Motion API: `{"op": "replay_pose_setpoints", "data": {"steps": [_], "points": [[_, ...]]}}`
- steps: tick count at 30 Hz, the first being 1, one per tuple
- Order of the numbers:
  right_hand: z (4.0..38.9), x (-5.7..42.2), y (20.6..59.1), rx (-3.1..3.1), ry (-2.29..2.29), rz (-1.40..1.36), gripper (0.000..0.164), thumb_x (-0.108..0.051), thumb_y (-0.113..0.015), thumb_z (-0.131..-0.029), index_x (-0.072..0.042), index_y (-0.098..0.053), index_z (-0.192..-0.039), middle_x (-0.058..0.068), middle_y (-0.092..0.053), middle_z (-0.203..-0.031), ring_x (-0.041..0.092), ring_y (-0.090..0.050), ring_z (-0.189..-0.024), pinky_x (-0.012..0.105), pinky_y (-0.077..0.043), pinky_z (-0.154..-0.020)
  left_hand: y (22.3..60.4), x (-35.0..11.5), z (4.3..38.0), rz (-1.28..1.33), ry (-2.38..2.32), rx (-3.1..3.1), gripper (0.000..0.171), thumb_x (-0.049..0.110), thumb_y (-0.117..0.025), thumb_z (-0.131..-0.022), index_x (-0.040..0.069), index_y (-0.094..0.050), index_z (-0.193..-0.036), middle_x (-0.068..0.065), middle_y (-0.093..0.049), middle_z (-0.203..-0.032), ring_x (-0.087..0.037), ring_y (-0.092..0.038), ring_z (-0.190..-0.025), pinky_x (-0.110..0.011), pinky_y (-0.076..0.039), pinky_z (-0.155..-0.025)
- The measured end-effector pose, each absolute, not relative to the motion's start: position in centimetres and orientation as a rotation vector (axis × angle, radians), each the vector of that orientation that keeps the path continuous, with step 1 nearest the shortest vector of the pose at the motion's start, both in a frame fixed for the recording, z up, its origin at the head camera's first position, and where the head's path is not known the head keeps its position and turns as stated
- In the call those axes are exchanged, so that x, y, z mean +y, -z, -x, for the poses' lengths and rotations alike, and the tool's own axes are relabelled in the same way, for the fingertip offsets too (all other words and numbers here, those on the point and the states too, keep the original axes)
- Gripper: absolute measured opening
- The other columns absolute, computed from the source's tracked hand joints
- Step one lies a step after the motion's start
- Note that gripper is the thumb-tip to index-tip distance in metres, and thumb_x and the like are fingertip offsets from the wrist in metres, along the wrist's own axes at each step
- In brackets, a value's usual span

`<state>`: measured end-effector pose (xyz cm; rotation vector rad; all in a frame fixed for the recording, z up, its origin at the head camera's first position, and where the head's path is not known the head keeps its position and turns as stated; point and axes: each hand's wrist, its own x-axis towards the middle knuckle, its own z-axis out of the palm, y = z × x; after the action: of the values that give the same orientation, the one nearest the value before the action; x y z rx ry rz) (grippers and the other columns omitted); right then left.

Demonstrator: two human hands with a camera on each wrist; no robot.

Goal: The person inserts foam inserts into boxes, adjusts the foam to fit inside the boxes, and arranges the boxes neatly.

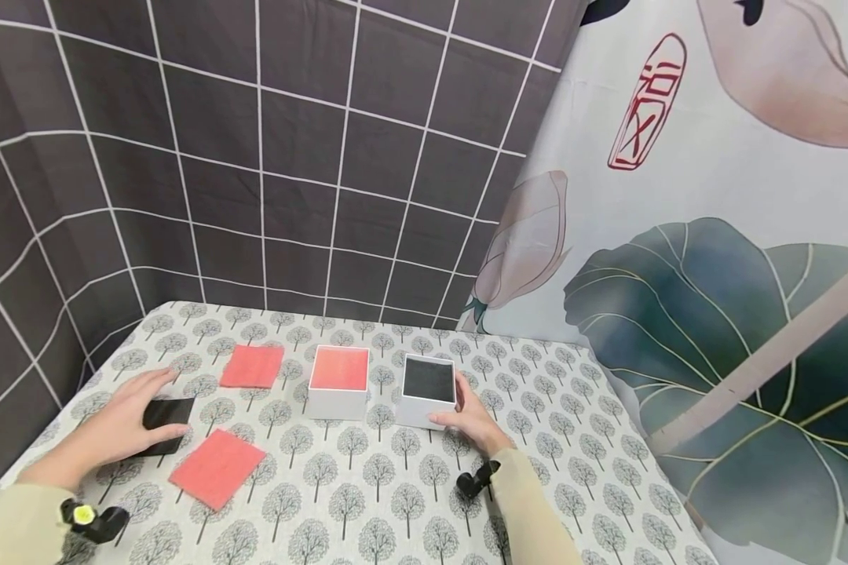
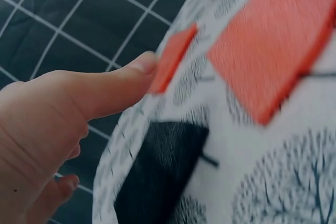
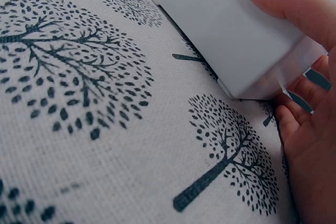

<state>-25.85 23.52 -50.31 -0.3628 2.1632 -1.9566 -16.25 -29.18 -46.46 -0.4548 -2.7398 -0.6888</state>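
Observation:
My left hand, thumb and fingers spread apart, hovers by a flat black cloth square on the table. In the left wrist view that black square lies below the thumb, with the other fingers curving loosely at the side. My right hand grips a white box at its right side, thumb on the front wall and fingers round the side. Black material shows inside this box. Seen from the right wrist, the box's white wall stands on the tablecloth with the thumb pressed against it.
Left of the held box stands a second white box with red material inside. Two red cloth squares lie on the tree-print tablecloth: one farther back, one nearer. A dark grid curtain hangs behind.

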Motion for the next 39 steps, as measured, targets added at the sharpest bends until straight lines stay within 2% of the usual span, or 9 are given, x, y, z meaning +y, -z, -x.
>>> {"op": "replay_pose_setpoints", "data": {"steps": [6,14,18,24,29,35,39], "points": [[25.7,23.4,50.3,2.165,1.968,0.353,0.106,0.001,-0.081,-0.061,-0.015,-0.021,-0.147,0.008,-0.034,-0.145,0.025,-0.038,-0.128,0.033,-0.034,-0.105,48.1,-30.4,15.9,0.465,0.737,-2.783,0.097,0.034,-0.083,-0.062,-0.012,-0.034,-0.132,-0.038,-0.036,-0.128,-0.057,-0.026,-0.120,-0.073,-0.021,-0.091],[25.4,23.3,50.8,2.148,1.946,0.375,0.101,-0.004,-0.081,-0.062,-0.017,-0.024,-0.145,0.009,-0.040,-0.139,0.027,-0.044,-0.121,0.035,-0.040,-0.101,48.8,-31.6,15.1,0.382,0.874,-2.980,0.108,0.033,-0.083,-0.060,-0.014,-0.023,-0.137,-0.041,-0.025,-0.134,-0.061,-0.010,-0.125,-0.077,-0.013,-0.089],[25.4,23.3,50.9,2.144,1.952,0.376,0.100,-0.004,-0.081,-0.062,-0.018,-0.025,-0.144,0.009,-0.040,-0.139,0.026,-0.044,-0.122,0.035,-0.040,-0.100,49.0,-31.9,15.0,0.394,0.905,-2.963,0.107,0.028,-0.084,-0.058,-0.016,-0.024,-0.135,-0.044,-0.025,-0.131,-0.062,-0.019,-0.118,-0.076,-0.014,-0.089],[25.4,23.3,50.9,2.154,1.948,0.390,0.098,-0.003,-0.081,-0.063,-0.018,-0.026,-0.144,0.010,-0.041,-0.139,0.027,-0.044,-0.121,0.036,-0.040,-0.100,48.9,-31.9,15.2,0.430,0.794,-2.912,0.100,0.029,-0.084,-0.057,-0.018,-0.033,-0.128,-0.043,-0.034,-0.124,-0.060,-0.033,-0.107,-0.075,-0.025,-0.085],[25.6,23.4,50.6,2.165,1.942,0.367,0.098,0.000,-0.079,-0.065,-0.016,-0.024,-0.145,0.010,-0.040,-0.140,0.026,-0.044,-0.122,0.035,-0.039,-0.101,48.6,-31.8,15.4,0.392,0.711,-2.961,0.096,0.034,-0.082,-0.061,-0.018,-0.036,-0.127,-0.041,-0.036,-0.121,-0.058,-0.035,-0.105,-0.074,-0.031,-0.081],[25.9,23.5,50.3,2.162,1.940,0.347,0.102,0.006,-0.077,-0.065,-0.012,-0.019,-0.147,0.012,-0.036,-0.143,0.027,-0.042,-0.124,0.034,-0.038,-0.102,48.4,-31.3,15.7,0.365,0.636,-2.948,0.091,0.039,-0.081,-0.061,-0.017,-0.044,-0.122,-0.036,-0.042,-0.116,-0.052,-0.039,-0.102,-0.068,-0.037,-0.079],[25.8,23.4,50.3,2.166,1.942,0.345,0.103,0.005,-0.078,-0.065,-0.014,-0.019,-0.147,0.012,-0.036,-0.143,0.027,-0.042,-0.123,0.034,-0.039,-0.101,48.2,-30.8,15.7,0.335,0.602,-2.925,0.092,0.042,-0.081,-0.062,-0.016,-0.045,-0.123,-0.034,-0.042,-0.117,-0.048,-0.036,-0.102,-0.066,-0.038,-0.077]]}}
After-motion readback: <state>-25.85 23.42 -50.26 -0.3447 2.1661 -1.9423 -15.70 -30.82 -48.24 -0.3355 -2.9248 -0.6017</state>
